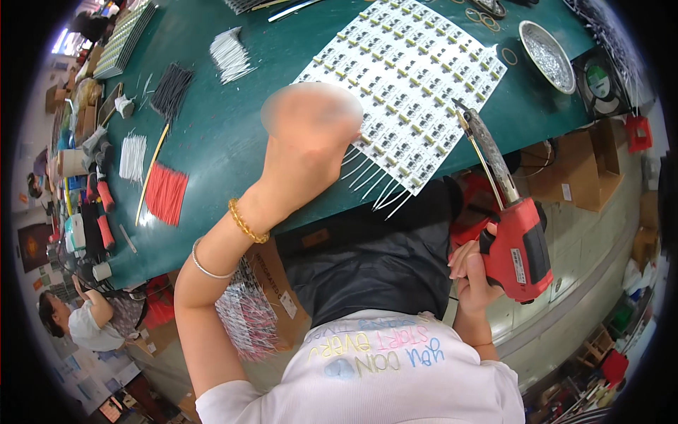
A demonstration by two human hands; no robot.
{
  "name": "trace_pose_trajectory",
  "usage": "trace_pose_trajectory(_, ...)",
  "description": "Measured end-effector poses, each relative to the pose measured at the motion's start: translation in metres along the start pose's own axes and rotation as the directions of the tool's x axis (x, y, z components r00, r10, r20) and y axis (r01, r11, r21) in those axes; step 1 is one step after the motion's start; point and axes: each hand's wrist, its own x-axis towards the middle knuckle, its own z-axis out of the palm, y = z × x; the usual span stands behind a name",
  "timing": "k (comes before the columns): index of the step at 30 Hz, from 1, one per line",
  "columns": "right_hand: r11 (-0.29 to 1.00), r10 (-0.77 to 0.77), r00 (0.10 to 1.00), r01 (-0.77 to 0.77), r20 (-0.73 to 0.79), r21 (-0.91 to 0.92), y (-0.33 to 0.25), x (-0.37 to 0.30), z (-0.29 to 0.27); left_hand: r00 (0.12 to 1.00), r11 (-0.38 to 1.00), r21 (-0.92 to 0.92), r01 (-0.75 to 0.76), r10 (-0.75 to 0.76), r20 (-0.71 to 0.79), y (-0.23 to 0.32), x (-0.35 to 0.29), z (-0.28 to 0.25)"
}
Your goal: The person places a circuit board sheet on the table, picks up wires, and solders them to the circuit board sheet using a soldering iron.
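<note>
My right hand (474, 272) is wrapped round the grip of a red and black soldering gun (521, 247). The gun's metal tip points up, over the right part of a white circuit board panel (417, 85) on the green table. Rows of small black and yellowish parts cover the panel. Several white wires (371, 180) stick out from its near left edge. My left hand (311, 134) is at the panel's left edge, close to those wires. A blur hides its fingers, so I cannot tell what they hold.
On the green table (233, 134) lie red wires (167, 193), black wires (171, 90), white wires (230, 55) and a thin yellow stick (152, 173). At the right stand a metal bowl (547, 56) and a black fan (600, 81). Another person (92, 318) sits at the far left.
</note>
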Motion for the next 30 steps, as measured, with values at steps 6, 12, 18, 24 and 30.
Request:
trace_pose_trajectory(6, 0.999, -0.033, 0.999, 0.033, -0.006, 0.005, 0.0, -0.002, -0.008, 0.994, 0.983, -0.166, 0.077, -0.062, 0.093, 0.017, 0.004, -0.003)
trace_pose_trajectory(12, 0.997, -0.052, 0.997, 0.049, -0.051, -0.057, 0.001, -0.002, -0.01, 0.992, 0.992, -0.089, 0.091, -0.082, 0.095, 0.025, 0.003, 0.002)
trace_pose_trajectory(18, 0.998, -0.047, 0.998, 0.045, -0.052, -0.046, 0.001, -0.003, -0.014, 0.989, 0.993, 0.044, 0.109, -0.113, 0.1, 0.036, 0.004, 0.002)
trace_pose_trajectory(24, 0.997, -0.074, 0.994, 0.072, -0.081, -0.024, 0.0, -0.003, -0.018, 0.976, 0.981, 0.048, 0.187, -0.191, 0.099, 0.055, 0.004, 0.001)
trace_pose_trajectory(30, 0.993, -0.118, 0.985, 0.115, -0.122, -0.033, -0.001, 0.005, -0.019, 0.983, 0.986, -0.035, 0.165, -0.161, 0.092, 0.05, -0.005, 0.003)
